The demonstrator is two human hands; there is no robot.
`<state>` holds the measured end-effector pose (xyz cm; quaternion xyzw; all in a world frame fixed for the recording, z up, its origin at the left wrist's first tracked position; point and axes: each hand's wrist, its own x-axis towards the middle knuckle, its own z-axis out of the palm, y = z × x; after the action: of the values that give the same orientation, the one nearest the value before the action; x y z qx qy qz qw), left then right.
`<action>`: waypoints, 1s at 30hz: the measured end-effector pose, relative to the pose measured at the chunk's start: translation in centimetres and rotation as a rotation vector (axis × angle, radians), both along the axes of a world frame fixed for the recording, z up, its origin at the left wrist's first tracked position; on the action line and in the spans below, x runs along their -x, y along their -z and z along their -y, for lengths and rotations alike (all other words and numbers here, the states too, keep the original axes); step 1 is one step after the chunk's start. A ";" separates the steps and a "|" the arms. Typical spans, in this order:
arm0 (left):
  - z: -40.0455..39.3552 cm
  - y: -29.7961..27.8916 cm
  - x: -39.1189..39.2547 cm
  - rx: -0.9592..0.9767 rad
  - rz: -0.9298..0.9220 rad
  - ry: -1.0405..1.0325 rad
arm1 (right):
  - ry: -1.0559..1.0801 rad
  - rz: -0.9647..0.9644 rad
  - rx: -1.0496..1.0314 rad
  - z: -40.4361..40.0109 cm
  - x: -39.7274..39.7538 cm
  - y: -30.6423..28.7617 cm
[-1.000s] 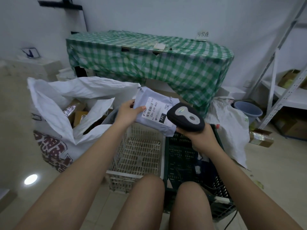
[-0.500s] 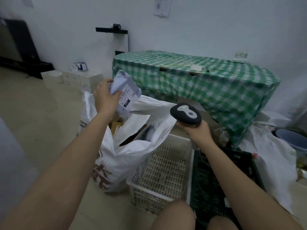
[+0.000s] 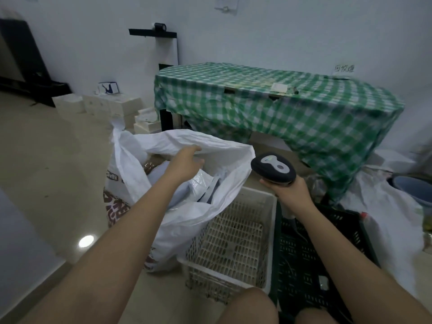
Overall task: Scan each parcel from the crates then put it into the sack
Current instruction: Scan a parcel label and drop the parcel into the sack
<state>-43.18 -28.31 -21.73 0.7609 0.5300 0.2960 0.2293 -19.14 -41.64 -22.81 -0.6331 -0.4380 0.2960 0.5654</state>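
Note:
A white woven sack (image 3: 187, 206) with red print stands open on the floor at the left of the crates. My left hand (image 3: 184, 163) hovers over its mouth, fingers apart and empty. Grey parcels (image 3: 177, 183) lie inside the sack under my wrist. My right hand (image 3: 287, 191) grips a dark handheld scanner (image 3: 273, 169) above the gap between the two crates. The white crate (image 3: 268, 230) and the dark green crate (image 3: 364, 235) sit in front of my knees; I see no parcels in the white one.
A table under a green checked cloth (image 3: 280, 108) stands behind the crates. Small white boxes (image 3: 105, 106) line the wall at the left. Another white sack (image 3: 385, 202) and a blue bucket (image 3: 413, 185) are at the right.
My left hand carried the grey parcel from in front of the scanner over to the sack and let it go inside. The scanner stayed in my right hand.

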 end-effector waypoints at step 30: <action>11.4 33.6 -37.9 0.668 -0.482 0.847 | 0.292 -0.291 0.537 10.7 -28.0 29.0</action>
<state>-5.30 -39.73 -55.33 0.8386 0.2814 -0.1854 0.4280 8.83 -52.39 -51.86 -0.7667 -0.1640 0.4039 0.4714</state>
